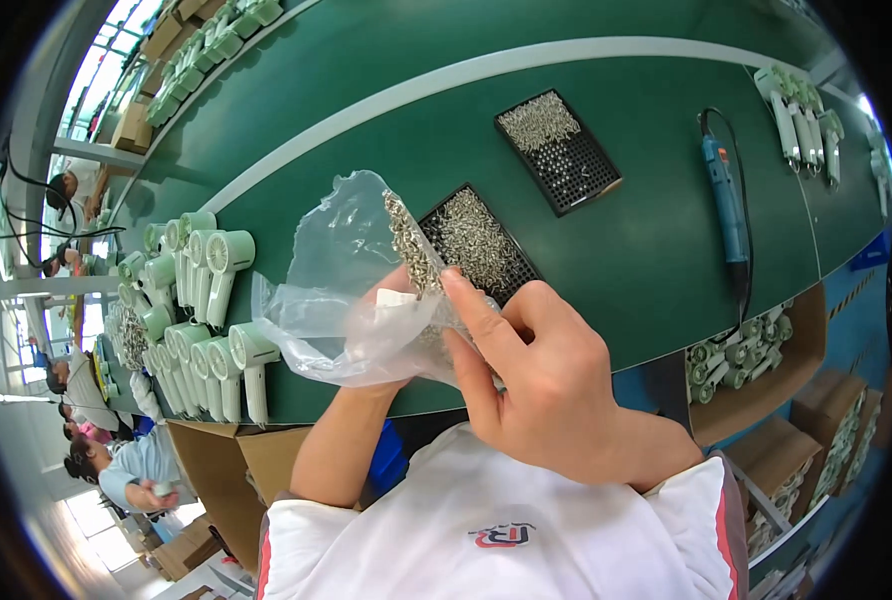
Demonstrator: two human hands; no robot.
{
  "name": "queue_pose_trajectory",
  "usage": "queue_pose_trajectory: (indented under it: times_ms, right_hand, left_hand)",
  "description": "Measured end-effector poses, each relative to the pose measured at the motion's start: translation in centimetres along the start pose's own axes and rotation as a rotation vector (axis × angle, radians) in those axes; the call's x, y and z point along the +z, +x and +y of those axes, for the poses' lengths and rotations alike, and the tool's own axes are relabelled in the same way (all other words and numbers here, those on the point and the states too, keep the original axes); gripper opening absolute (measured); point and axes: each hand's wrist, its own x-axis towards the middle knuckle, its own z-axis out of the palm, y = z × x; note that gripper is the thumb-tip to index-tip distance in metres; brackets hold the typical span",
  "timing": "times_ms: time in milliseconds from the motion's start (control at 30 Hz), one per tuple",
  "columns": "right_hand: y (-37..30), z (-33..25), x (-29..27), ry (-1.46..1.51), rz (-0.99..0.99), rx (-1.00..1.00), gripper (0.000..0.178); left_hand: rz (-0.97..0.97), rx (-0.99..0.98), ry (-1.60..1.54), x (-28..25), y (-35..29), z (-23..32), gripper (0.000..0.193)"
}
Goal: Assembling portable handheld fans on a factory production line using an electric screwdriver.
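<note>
A clear plastic bag (pixel 331 250) of small silver screws (pixel 413 243) lies across my left hand (pixel 390 284), which grips it from below. The bag hides most of that hand's fingers, though some show blurred through the plastic. My right hand (pixel 536 370) pinches the bag's right edge between thumb and forefinger. Just beyond the bag, a black perforated tray (pixel 522 268) holds a loose heap of similar screws. A white label or paper piece (pixel 396 299) shows on the bag.
A second black tray (pixel 594 178) of screws lies farther back on the green table (pixel 656 110). A blue electric screwdriver (pixel 723 200) with a black cord rests at right. Pale green handheld fans (pixel 228 262) stand at left. A carton of fans (pixel 756 395) sits below right. Other people work at far left.
</note>
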Motion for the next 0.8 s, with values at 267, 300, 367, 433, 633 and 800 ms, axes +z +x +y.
queue_pose_trajectory:
  times_ms: [267, 300, 367, 433, 633, 800]
  right_hand:
    - [0.5, -1.3, -1.7, -0.034, 0.059, -0.105, 0.050]
    - [0.6, -1.6, -2.2, -0.037, 0.050, -0.096, 0.049]
    - [0.8, -1.9, -2.7, -0.037, 0.038, -0.105, 0.047]
    - [1.0, -2.1, -3.1, -0.028, 0.076, -0.105, 0.044]
    - [1.1, -2.3, -3.9, -0.027, 0.081, -0.130, 0.040]
    - [1.3, -2.8, -4.3, -0.018, 0.095, -0.125, 0.035]
  left_hand:
    - [-0.128, -0.002, -0.223, 2.1, 1.5, -0.3, 0.048]
    - [-0.109, -0.054, -0.308, 2.3, 1.7, -0.2, 0.049]
    - [-0.094, -0.027, -0.292, 1.4, 1.7, -0.4, 0.048]
    - [-0.079, -0.002, -0.280, 1.3, 1.6, -0.4, 0.047]
    - [-0.160, 0.111, -0.219, 2.3, 1.7, 0.1, 0.062]
    - [-0.078, 0.149, -0.021, 2.2, 1.3, 0.5, 0.086]
